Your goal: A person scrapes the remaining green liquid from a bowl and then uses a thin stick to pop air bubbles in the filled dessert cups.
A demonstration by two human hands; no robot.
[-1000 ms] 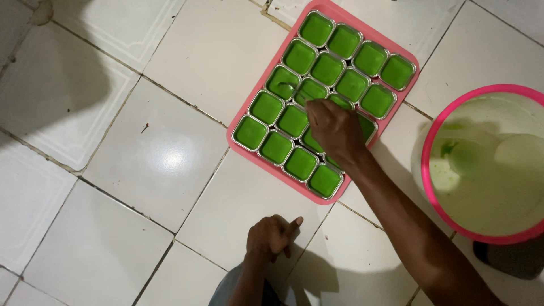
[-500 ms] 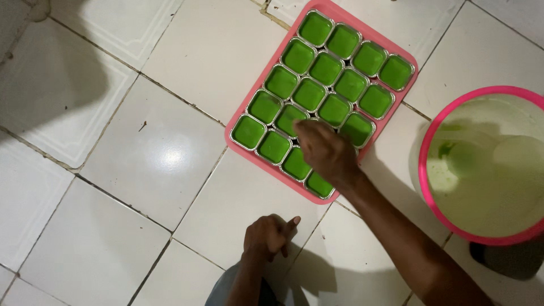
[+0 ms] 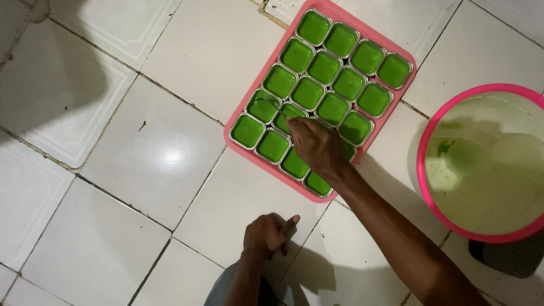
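Observation:
A pink rectangular tray lies on the white tiled floor, packed with several small foil cups of smooth green liquid. My right hand hovers over the cups near the tray's lower middle. Its fingers are pinched together on a thin tool whose curved tip reaches over a cup at the left; what the tool is cannot be made out. My left hand rests as a loose fist on the tile below the tray, thumb out, holding nothing.
A round pink-rimmed basin stands to the right of the tray, smeared with pale green liquid, with a ladle-like shape inside. White floor tiles with dark grout lines spread to the left.
My right hand has moved leftward across the tray, from the lower right cups to the lower middle ones. My left hand has stayed on the floor.

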